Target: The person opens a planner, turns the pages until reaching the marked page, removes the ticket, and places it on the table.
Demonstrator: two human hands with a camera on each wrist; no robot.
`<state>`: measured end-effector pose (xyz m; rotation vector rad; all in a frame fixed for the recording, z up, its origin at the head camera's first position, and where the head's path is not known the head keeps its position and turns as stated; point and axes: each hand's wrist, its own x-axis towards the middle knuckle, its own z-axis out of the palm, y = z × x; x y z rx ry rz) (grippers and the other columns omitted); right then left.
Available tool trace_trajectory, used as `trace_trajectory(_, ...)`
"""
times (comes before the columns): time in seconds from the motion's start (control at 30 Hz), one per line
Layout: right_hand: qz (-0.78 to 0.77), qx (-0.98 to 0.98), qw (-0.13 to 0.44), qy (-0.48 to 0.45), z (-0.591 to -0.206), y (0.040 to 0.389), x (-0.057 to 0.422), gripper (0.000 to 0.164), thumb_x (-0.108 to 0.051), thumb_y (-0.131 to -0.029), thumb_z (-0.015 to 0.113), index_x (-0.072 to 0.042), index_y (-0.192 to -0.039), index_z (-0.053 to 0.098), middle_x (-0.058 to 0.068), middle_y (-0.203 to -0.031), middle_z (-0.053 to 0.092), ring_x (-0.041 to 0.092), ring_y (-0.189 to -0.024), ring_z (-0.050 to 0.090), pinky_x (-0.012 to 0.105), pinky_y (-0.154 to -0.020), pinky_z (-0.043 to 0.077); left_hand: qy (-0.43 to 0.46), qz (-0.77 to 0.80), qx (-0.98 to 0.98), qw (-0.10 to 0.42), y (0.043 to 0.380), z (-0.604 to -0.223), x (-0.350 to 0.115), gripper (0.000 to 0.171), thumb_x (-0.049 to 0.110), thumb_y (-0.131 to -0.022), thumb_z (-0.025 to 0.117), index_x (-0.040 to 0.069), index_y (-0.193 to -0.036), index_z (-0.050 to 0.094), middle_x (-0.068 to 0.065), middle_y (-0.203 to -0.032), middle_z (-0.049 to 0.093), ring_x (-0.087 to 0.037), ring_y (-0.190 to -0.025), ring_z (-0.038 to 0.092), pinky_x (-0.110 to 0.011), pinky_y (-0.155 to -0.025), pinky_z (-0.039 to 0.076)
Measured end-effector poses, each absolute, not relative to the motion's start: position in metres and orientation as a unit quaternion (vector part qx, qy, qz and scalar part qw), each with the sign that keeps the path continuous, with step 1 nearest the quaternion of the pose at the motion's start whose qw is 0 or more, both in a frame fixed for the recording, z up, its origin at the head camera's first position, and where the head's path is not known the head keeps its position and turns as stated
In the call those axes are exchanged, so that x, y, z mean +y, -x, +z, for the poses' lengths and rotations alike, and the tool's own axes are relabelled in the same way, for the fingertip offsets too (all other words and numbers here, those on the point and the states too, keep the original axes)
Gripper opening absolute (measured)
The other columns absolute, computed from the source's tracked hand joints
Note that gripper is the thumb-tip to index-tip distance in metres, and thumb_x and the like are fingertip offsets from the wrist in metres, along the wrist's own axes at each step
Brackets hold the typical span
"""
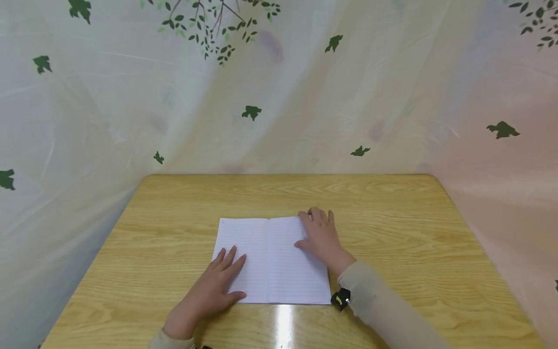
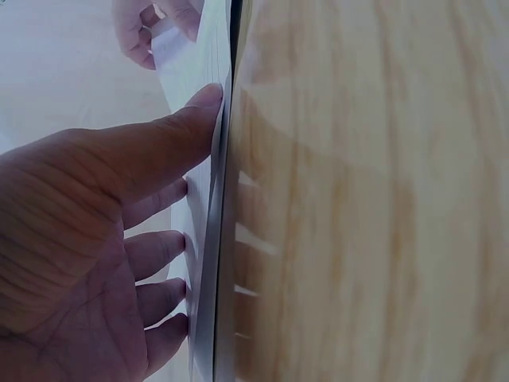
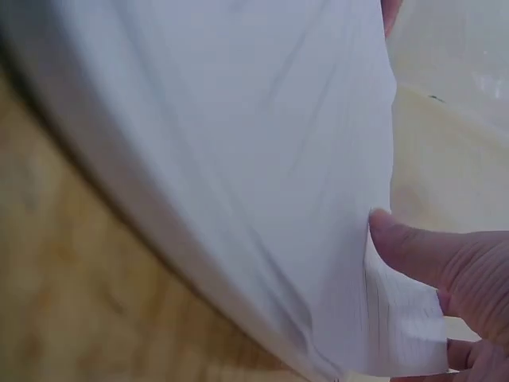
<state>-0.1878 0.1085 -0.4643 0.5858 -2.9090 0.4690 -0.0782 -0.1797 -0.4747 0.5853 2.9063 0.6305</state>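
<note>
An open notebook (image 1: 285, 271) with white lined pages lies on the wooden table. My left hand (image 1: 213, 286) rests on its left page with fingers spread, the thumb close to the lower edge. From the left wrist view, that thumb (image 2: 159, 151) and the fingertips touch the paper along the notebook's side. At the top right corner, my right hand (image 1: 321, 235) holds the notebook page (image 3: 406, 326) between thumb and curled fingers. The right thumb (image 3: 421, 247) lies on the lined face, and the paper bends there. Part of the right fingers is hidden behind the paper.
The light wooden table (image 1: 392, 218) extends around the notebook on all sides. Behind it hangs a pale cloth (image 1: 296, 97) printed with leaves and birds. A small black device (image 1: 341, 299) is strapped at the right wrist, over a beige sleeve (image 1: 383, 305).
</note>
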Motion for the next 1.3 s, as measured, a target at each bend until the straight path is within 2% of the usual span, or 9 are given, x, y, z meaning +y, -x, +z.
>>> trace_trajectory(0.1,0.153,-0.963,0.092,-0.199,-0.465,0.182,0.106,0.071,-0.029,-0.073,0.087,-0.004,-0.131,0.055,0.016,-0.113,0.054,0.033,-0.101,0.057,0.055,-0.099,0.041,-0.192,0.208,0.957,0.057,0.078,-0.475,-0.180,0.078,0.037,-0.082,0.077,0.010,-0.147,0.044,-0.020,-0.156,0.028,-0.046,-0.143,0.019,-0.060,-0.111,0.024)
trace_trajectory(0.2,0.177,-0.956,0.113,-0.203,-0.467,0.177,0.102,0.074,-0.021,-0.078,0.084,-0.003,-0.140,0.047,0.015,-0.110,0.054,0.026,-0.086,0.058,0.042,-0.079,0.051,-0.191,0.208,0.957,0.057,0.078,-0.474,-0.180,0.078,0.037,-0.082,0.077,0.009,-0.147,0.044,-0.020,-0.156,0.028,-0.046,-0.143,0.019,-0.060,-0.111,0.024)
trace_trajectory(0.3,0.212,-0.951,0.116,-0.194,-0.465,0.171,0.098,0.087,-0.016,-0.081,0.081,-0.004,-0.150,0.030,0.019,-0.118,0.059,0.028,-0.083,0.063,0.040,-0.067,0.054,-0.191,0.207,0.958,0.057,0.077,-0.473,-0.180,0.078,0.037,-0.082,0.077,0.009,-0.147,0.044,-0.020,-0.156,0.027,-0.046,-0.143,0.020,-0.060,-0.111,0.024)
trace_trajectory(0.4,0.251,-0.946,0.096,-0.182,-0.459,0.164,0.093,0.097,-0.018,-0.083,0.079,-0.005,-0.155,0.014,0.018,-0.125,0.062,0.026,-0.068,0.063,0.038,-0.058,0.052,-0.189,0.207,0.958,0.056,0.076,-0.472,-0.179,0.078,0.037,-0.082,0.076,0.009,-0.147,0.044,-0.019,-0.156,0.027,-0.045,-0.143,0.020,-0.060,-0.111,0.024)
trace_trajectory(0.5,0.271,-0.941,0.080,-0.186,-0.455,0.156,0.090,0.093,-0.023,-0.085,0.077,-0.001,-0.153,0.018,0.014,-0.127,0.064,0.023,-0.060,0.061,0.037,-0.055,0.049,-0.187,0.208,0.958,0.057,0.076,-0.472,-0.179,0.076,0.038,-0.084,0.075,0.009,-0.147,0.044,-0.019,-0.156,0.028,-0.045,-0.143,0.020,-0.060,-0.111,0.023)
trace_trajectory(0.6,0.291,-0.932,0.054,-0.208,-0.454,0.148,0.086,0.078,-0.026,-0.088,0.073,0.000,-0.149,0.033,0.014,-0.132,0.060,0.029,-0.088,0.068,0.042,-0.077,0.055,-0.188,0.208,0.958,0.052,0.076,-0.472,-0.179,0.073,0.042,-0.086,0.071,0.009,-0.147,0.045,-0.019,-0.156,0.028,-0.045,-0.142,0.021,-0.061,-0.111,0.023)
trace_trajectory(0.73,0.318,-0.917,-0.005,-0.241,-0.454,0.138,0.081,0.065,-0.033,-0.093,0.065,-0.003,-0.146,0.042,0.017,-0.144,0.049,0.033,-0.130,0.048,0.049,-0.105,0.041,-0.185,0.217,0.958,0.039,0.075,-0.473,-0.178,0.073,0.048,-0.089,0.065,0.007,-0.146,0.045,-0.021,-0.154,0.031,-0.046,-0.142,0.023,-0.061,-0.111,0.024)
trace_trajectory(1.0,0.341,-0.896,-0.122,-0.256,-0.448,0.118,0.070,0.075,-0.054,-0.092,0.058,-0.014,-0.152,0.036,0.027,-0.157,0.018,0.047,-0.138,0.029,0.061,-0.106,0.033,-0.177,0.253,0.951,-0.005,0.075,-0.473,-0.176,0.077,0.046,-0.097,0.055,-0.005,-0.149,0.032,-0.025,-0.152,0.033,-0.045,-0.140,0.028,-0.058,-0.111,0.027)
trace_trajectory(1.3,0.307,-0.899,-0.128,-0.284,-0.452,0.105,0.056,0.077,-0.050,-0.092,0.062,-0.008,-0.151,0.036,0.026,-0.159,0.009,0.047,-0.143,0.013,0.060,-0.108,0.030,-0.153,0.265,0.952,0.009,0.076,-0.474,-0.176,0.080,0.046,-0.098,0.052,-0.003,-0.153,0.019,-0.022,-0.158,0.020,-0.039,-0.143,0.024,-0.056,-0.112,0.027)
